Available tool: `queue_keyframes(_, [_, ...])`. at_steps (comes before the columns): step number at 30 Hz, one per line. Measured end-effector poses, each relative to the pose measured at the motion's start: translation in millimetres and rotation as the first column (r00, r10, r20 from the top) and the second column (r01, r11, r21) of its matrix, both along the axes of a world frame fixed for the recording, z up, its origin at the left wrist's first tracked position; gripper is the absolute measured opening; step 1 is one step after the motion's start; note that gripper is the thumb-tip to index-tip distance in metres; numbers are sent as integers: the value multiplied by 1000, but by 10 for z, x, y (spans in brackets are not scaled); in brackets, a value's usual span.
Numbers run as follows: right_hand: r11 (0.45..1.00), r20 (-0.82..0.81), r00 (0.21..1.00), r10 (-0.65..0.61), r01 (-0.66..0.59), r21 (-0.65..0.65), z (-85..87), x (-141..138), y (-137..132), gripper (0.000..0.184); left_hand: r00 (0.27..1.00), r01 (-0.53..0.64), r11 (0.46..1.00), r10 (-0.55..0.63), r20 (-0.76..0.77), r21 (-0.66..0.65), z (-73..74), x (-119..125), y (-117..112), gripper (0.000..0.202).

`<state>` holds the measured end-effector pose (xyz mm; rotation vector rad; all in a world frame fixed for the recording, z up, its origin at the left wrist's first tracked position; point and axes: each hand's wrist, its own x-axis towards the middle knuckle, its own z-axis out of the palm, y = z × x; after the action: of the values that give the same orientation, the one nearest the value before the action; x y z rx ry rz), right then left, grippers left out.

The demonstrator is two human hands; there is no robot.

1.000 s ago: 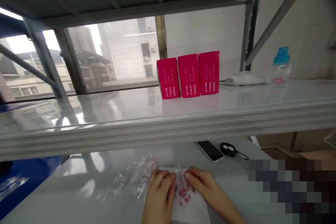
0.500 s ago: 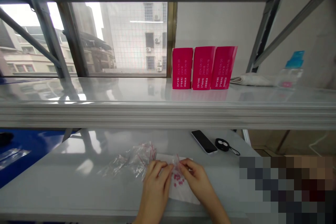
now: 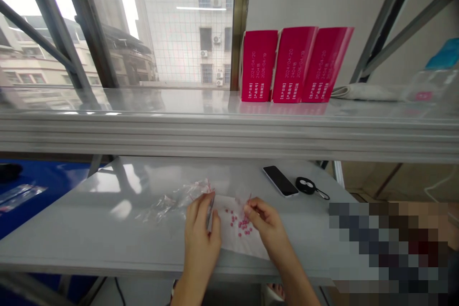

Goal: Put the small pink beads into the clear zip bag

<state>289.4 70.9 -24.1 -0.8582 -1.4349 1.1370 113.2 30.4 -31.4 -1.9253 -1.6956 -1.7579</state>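
My right hand (image 3: pixel 264 220) pinches the top of a small clear zip bag (image 3: pixel 241 197) with a red strip at its edge. Several small pink-red pieces (image 3: pixel 244 224) lie loose below the bag on a white sheet (image 3: pixel 238 245); whether any are inside the bag I cannot tell. To the left, my left hand (image 3: pixel 202 222) hovers by the sheet's edge, thumb apart from the fingers. A narrow grey sliver shows along the inside of its forefinger, too blurred to make out. Just behind that hand lies a crumpled heap of clear zip bags (image 3: pixel 172 203).
A phone (image 3: pixel 280 181) and a black round item with a loop (image 3: pixel 305 185) lie at the back right. Above, a shelf (image 3: pixel 161 131) carries several magenta boxes (image 3: pixel 260 67), a folded cloth (image 3: pixel 369 92) and a blue-capped bottle (image 3: pixel 426 86). Another person is blurred out at right.
My left hand has moved left, away from the bag, and its thumb has parted from the fingers. More pink-red pieces show on the sheet. The camera view has tilted down.
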Motion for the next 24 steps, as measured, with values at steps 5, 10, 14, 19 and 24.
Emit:
queue_keyframes(5, [988,131,991,-23,2,157,156,-101,-152,23,952,281,960,-278,129,-5,150,153,-146,21])
queue_keyframes(10, [933,333,937,-104,-24,359,199,-136,-193,19,900,357,932,-324,291,-68,172,227,-156,17])
queue_keyframes(14, [891,438,886,-153,-68,449,192,-148,-178,17,873,388,914,-323,365,-119,146,220,-133,13])
queue_keyframes(19, [892,513,849,-130,-126,435,242,-130,-190,25,824,459,869,-341,452,-182,162,178,-124,20])
queue_keyframes(24, [949,393,918,44,-162,271,263,-72,-187,24,854,449,862,-336,397,-236,209,163,-130,26])
